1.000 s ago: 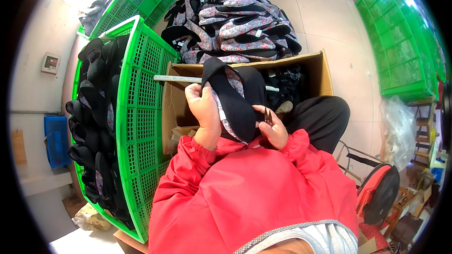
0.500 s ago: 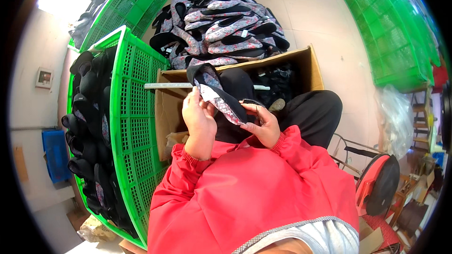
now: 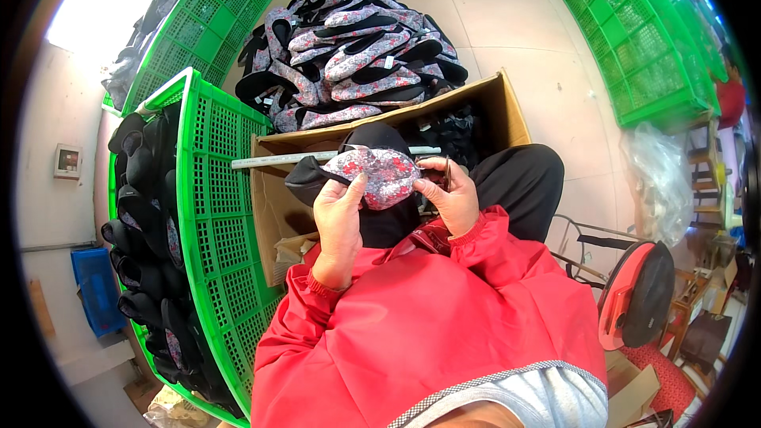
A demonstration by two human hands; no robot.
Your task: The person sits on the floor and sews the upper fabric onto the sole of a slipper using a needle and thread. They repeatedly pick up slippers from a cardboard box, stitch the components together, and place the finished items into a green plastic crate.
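A cloth slipper (image 3: 384, 178) with a red and grey floral print and a black heel part is held over my lap. My left hand (image 3: 339, 222) pinches its near edge beside the black part, fingers closed. At the other end, my right hand (image 3: 453, 200) grips the floral toe between thumb and fingers. A small dark object (image 3: 448, 174) shows among the right-hand fingers; its kind is too hidden to tell. Behind the slipper, an open cardboard box (image 3: 511, 115) holds dark items, with a pale rod (image 3: 269, 161) lying across it.
Beyond the box rises a heap of floral slippers (image 3: 361, 59). A green plastic crate (image 3: 226, 222) full of black slippers (image 3: 143, 214) stands at my left. More green crates (image 3: 626, 47) are at the far right, near a clear plastic bag (image 3: 659, 182) and a red-and-black stool (image 3: 640, 295).
The slipper has turned over from its opening and inner side to its floral outside. Both hands keep hold of it, the right one slightly higher on its end. The whole view has shifted a little.
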